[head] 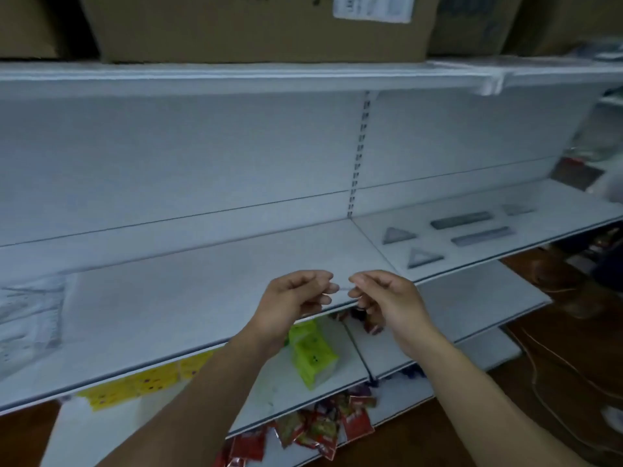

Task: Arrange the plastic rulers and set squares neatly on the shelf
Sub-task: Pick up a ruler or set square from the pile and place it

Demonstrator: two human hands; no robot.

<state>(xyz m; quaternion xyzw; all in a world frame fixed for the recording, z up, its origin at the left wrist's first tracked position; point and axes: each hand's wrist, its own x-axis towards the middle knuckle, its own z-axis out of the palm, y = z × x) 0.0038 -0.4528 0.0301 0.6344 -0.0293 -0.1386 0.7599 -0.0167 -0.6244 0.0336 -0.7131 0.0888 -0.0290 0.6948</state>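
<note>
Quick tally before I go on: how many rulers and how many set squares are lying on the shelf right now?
Rulers: 2
Set squares: 3
Total: 5, all flat on the right section of the shelf.
Whether the left hand and right hand pinch another clear piece between them cannot be told.

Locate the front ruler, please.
Head view, right side: the front ruler lies flat on the shelf, before the back ruler, right of the front set square.
</note>
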